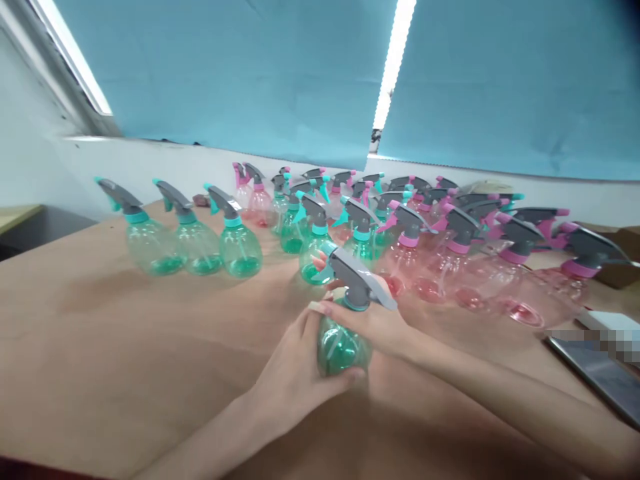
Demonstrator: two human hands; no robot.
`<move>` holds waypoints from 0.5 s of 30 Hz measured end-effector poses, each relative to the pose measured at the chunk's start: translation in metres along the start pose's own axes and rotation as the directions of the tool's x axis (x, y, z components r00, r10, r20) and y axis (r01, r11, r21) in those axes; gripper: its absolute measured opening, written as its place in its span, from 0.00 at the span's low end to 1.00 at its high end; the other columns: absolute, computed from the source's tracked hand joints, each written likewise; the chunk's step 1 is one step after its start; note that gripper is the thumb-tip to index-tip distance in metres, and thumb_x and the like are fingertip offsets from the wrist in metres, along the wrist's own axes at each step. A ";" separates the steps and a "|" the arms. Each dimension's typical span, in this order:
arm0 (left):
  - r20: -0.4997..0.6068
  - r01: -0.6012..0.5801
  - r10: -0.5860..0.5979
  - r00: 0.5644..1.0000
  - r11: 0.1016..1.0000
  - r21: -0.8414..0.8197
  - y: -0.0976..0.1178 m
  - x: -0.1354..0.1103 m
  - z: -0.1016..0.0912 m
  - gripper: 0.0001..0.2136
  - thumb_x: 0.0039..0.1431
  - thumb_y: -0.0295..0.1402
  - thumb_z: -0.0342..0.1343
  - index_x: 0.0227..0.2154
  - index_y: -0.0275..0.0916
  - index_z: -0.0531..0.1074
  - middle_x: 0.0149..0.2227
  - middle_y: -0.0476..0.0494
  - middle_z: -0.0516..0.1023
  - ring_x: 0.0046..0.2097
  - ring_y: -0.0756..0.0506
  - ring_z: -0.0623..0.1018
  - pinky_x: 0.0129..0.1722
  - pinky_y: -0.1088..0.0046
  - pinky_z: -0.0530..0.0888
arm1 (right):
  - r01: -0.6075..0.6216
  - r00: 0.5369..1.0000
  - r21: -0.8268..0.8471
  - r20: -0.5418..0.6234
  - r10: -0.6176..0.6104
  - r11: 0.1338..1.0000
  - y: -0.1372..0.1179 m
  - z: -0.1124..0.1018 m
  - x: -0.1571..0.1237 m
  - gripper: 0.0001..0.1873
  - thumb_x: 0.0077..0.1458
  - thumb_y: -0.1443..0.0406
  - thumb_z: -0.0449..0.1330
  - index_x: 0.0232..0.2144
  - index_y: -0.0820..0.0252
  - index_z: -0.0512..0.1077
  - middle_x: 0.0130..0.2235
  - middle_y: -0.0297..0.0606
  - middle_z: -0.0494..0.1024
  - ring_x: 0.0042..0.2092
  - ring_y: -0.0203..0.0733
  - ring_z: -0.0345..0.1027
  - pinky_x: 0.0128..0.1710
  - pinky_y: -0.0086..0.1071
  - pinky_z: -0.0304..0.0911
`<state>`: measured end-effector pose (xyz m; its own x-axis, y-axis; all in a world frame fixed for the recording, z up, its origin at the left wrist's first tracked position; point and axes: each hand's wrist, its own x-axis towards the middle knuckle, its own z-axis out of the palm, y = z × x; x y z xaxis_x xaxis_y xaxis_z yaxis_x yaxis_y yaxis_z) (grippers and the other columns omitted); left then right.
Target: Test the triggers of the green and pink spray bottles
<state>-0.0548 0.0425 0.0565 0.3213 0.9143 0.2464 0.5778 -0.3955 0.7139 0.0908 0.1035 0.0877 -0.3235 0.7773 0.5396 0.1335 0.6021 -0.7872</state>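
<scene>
A green spray bottle point(343, 347) with a grey and teal trigger head is held in front of me, its nozzle pointing to the upper left. My left hand point(295, 363) wraps round the bottle's body from the left, with the thumb under its lower part. My right hand point(377, 320) grips the neck just beneath the trigger head, its fingers partly hidden behind the bottle. Beyond my hands stands another green spray bottle point(316, 260). To its right are pink spray bottles point(403, 263) with grey and pink heads.
Three green spray bottles stand apart on the left, the nearest point(241, 250) by the group. Several more green and pink ones crowd the back of the wooden table point(125, 347). A dark flat device point(595, 373) lies at right, near a brown box point(623, 257).
</scene>
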 end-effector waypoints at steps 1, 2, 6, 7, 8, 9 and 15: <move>-0.021 0.038 -0.037 0.999 0.999 0.028 -0.005 -0.005 -0.004 0.36 0.53 0.41 0.63 0.61 0.46 0.51 0.59 0.37 0.64 0.60 0.32 0.65 0.55 0.49 0.66 | 0.010 1.000 -0.012 0.007 -0.010 1.000 0.000 0.008 0.004 0.15 0.44 0.55 0.68 0.35 0.53 0.73 0.34 0.33 0.76 0.33 0.38 0.72 0.32 0.34 0.71; -0.043 0.073 -0.070 0.997 0.996 0.059 -0.011 -0.009 -0.009 0.36 0.53 0.42 0.63 0.61 0.45 0.52 0.58 0.37 0.66 0.59 0.32 0.66 0.53 0.49 0.68 | 0.024 1.000 -0.027 0.017 -0.024 0.999 -0.001 0.015 0.008 0.20 0.43 0.55 0.69 0.38 0.53 0.72 0.35 0.33 0.75 0.33 0.39 0.71 0.32 0.34 0.70; -0.168 0.110 -0.083 0.982 0.982 0.154 -0.040 -0.020 -0.031 0.36 0.51 0.46 0.63 0.61 0.47 0.55 0.57 0.39 0.68 0.58 0.29 0.67 0.53 0.48 0.68 | 0.114 0.990 -0.128 0.095 -0.102 0.985 -0.005 0.034 0.022 0.20 0.44 0.54 0.69 0.37 0.55 0.71 0.39 0.36 0.74 0.40 0.41 0.70 0.39 0.37 0.68; -0.196 0.104 -0.071 0.978 0.981 0.163 -0.047 -0.022 -0.037 0.38 0.52 0.46 0.63 0.62 0.48 0.53 0.59 0.40 0.67 0.58 0.29 0.67 0.54 0.48 0.68 | 0.124 0.988 -0.164 0.114 -0.106 0.979 -0.007 0.037 0.024 0.18 0.45 0.54 0.68 0.36 0.56 0.71 0.39 0.36 0.74 0.41 0.41 0.69 0.40 0.37 0.67; -0.212 0.107 -0.070 0.975 0.980 0.170 -0.053 -0.022 -0.044 0.39 0.52 0.47 0.62 0.63 0.48 0.51 0.60 0.40 0.65 0.59 0.30 0.66 0.54 0.48 0.67 | 0.122 0.987 -0.198 0.123 -0.099 0.972 -0.008 0.041 0.026 0.17 0.47 0.54 0.67 0.35 0.56 0.70 0.39 0.36 0.73 0.41 0.41 0.69 0.40 0.38 0.66; -0.225 0.109 -0.068 0.972 0.978 0.175 -0.058 -0.023 -0.050 0.39 0.53 0.48 0.62 0.64 0.49 0.50 0.61 0.41 0.64 0.60 0.30 0.65 0.55 0.48 0.67 | 0.113 0.988 -0.227 0.126 -0.086 0.967 -0.008 0.044 0.027 0.16 0.49 0.54 0.66 0.35 0.57 0.70 0.38 0.36 0.73 0.40 0.41 0.69 0.40 0.37 0.66; -0.219 0.141 -0.106 0.970 0.979 0.150 -0.075 -0.029 -0.072 0.39 0.57 0.48 0.58 0.66 0.50 0.43 0.64 0.39 0.58 0.63 0.32 0.61 0.59 0.48 0.62 | 0.032 0.997 -0.275 0.081 -0.010 0.961 -0.001 0.065 0.047 0.15 0.49 0.57 0.66 0.36 0.58 0.71 0.35 0.36 0.75 0.36 0.41 0.70 0.36 0.35 0.66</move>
<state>-0.1613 0.0517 0.0428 0.0861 0.9479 0.3068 0.7231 -0.2713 0.6352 0.0148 0.1275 0.0942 -0.3993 0.7538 0.5219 0.3759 0.6538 -0.6567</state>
